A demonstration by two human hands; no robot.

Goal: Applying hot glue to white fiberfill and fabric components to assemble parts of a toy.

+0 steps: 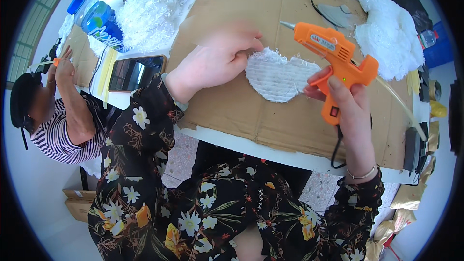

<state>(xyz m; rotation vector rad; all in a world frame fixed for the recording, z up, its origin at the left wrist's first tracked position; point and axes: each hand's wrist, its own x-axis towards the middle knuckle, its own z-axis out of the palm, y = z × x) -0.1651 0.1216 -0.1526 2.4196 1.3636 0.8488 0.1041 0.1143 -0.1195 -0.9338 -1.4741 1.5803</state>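
Observation:
A small rounded piece of white fuzzy fabric (280, 79), with ribbed rows and a notched top edge, lies on brown cardboard. My left hand (217, 60) has curled fingers, and its thumb and fingertips pinch at the piece's upper left edge. An orange hot glue gun (333, 48) is gripped in my right hand (350, 99); its metal nozzle points up and left, above the fabric. A small green light glows on the gun. A pale glue stick (398, 101) sticks out of its back. Fingertips of my right hand are by the fabric's right edge.
Cardboard (241, 0) covers the table. At left are a phone (137, 73), a blue-capped bottle (99, 21) and white shaggy material (157, 7); more fluff (389, 38) is at right. A black cord (337, 150) hangs from the gun. Another person (67, 111) works at left.

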